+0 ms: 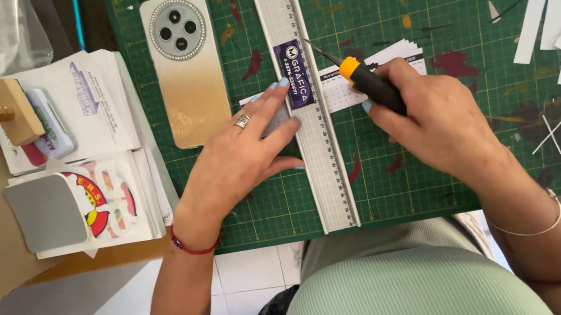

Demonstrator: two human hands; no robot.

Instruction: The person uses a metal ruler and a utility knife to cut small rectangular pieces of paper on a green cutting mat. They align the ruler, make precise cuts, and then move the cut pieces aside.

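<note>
Hands point(243, 152) on purple-labelled ruler point(309, 102)

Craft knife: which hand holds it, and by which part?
The right hand grips the craft knife by its black handle, behind the orange collar; the blade tip meets the ruler.

One metal ruler point(309, 102) is lying under the left hand point(244, 155), one craft knife point(369, 83) is sitting in the right hand point(436, 121), one phone point(186, 68) is resting just beyond the left hand, and two stacks of printed cards point(86, 152) are lying further left.
</note>
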